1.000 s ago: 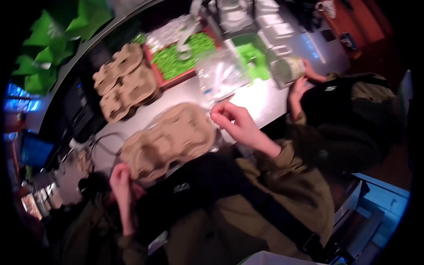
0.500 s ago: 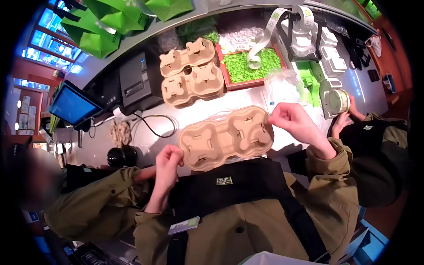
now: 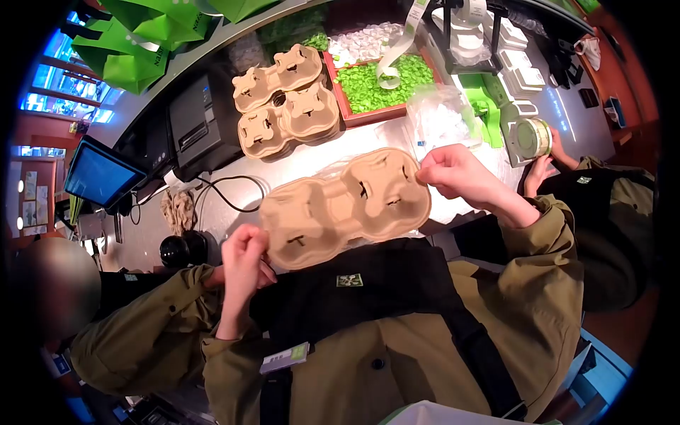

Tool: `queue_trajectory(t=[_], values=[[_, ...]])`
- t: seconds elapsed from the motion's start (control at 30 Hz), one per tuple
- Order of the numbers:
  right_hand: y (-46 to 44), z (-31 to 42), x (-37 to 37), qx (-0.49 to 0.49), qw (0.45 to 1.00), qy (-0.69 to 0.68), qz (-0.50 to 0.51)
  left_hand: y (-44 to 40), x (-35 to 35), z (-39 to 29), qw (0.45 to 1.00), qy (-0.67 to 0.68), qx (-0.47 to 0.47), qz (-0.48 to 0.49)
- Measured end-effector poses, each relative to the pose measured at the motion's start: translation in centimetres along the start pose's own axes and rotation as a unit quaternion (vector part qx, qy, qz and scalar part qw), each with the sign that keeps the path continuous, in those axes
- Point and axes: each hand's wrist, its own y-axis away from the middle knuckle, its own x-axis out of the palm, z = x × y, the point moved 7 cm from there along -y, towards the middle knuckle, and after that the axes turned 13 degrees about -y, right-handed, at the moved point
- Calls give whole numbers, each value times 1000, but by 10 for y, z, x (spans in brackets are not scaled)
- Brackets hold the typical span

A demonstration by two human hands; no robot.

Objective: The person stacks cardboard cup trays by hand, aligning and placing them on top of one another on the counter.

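Note:
A brown molded-pulp cup carrier [image 3: 338,201] spans the space between my two hands, over the metal counter just in front of my apron. My left hand [image 3: 243,256] is closed with its fingers pinching the carrier's left end. At the upper right end, my right hand [image 3: 457,176] grips the rim between thumb and curled fingers. Slots show in the carrier's recesses, and no cups sit in it. Thin clear plastic [image 3: 333,170] lies partly hidden behind it. Beyond stands a stack of similar cup carriers [image 3: 287,106].
A red box [image 3: 386,115] holds small green and white packets. Beside it are a clear bag [image 3: 443,117] and a label roll [image 3: 473,14]. A black printer [image 3: 191,127], cable and tablet [image 3: 103,177] stand left. Co-workers are close on both sides; the right one holds a round tub [image 3: 533,137].
The carrier has shifted slightly left and tilted, its surface turning a little, with both hands still on it. My whole view has turned a little, so the counter items appear farther up and left.

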Motion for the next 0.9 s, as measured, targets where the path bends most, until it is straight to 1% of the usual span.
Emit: queue_trajectory(t=[0.03,0.07,0.1,0.13,0.17,0.2,0.27,0.3,0.37,0.4,0.47,0.5,0.53,0.57,0.6,0.67,0.73,0.77,0.8,0.87,0.9], values=[[7,8,5,-9,999,-52,7,4,-3,-12,999,26,-17,16],[13,19,10,-18,994,-103,15,5,-10,-16,999,35,-17,8],[20,34,14,-54,989,-135,18,2,-16,-18,999,33,22,2],[22,49,18,-96,986,-134,36,-1,-21,-20,998,27,62,-3],[20,63,20,-149,985,-85,17,-7,-22,-23,996,48,78,-19],[13,77,22,-204,978,-37,-3,-18,-22,-23,996,57,71,-8],[-16,92,20,-250,968,-32,-1,-45,-22,-20,995,79,62,14],[-29,93,19,-214,973,-86,19,-55,-18,-20,990,107,92,22],[-43,99,23,-189,975,-111,23,-72,-10,-20,978,148,144,17],[-50,100,25,-175,976,-124,26,-81,-11,-16,975,160,153,8],[-58,98,21,-178,978,-101,25,-96,-17,-7,969,180,169,-10],[-58,97,21,-173,980,-95,19,-103,-19,-2,969,179,165,-36],[-58,94,20,-166,982,-90,13,-111,-21,5,966,173,184,-59],[-60,86,17,-170,982,-77,21,-119,-21,14,963,174,184,-94],[-59,77,15,-163,984,-67,2,-126,-20,24,959,175,182,-129],[-51,66,13,-161,987,-4,14,-137,-13,39,943,216,185,-170],[-42,52,8,-161,987,-16,-1,-143,-4,47,942,225,159,-190],[-34,53,8,-184,982,33,5,-146,1,51,943,230,135,-199],[-29,44,2,-178,984,6,-23,-147,5,54,943,236,110,-208],[-17,34,-6,-163,983,4,-78,-153,13,57,955,195,120,-188],[-14,28,-8,-160,984,6,-80,-153,16,56,961,175,125,-175]])
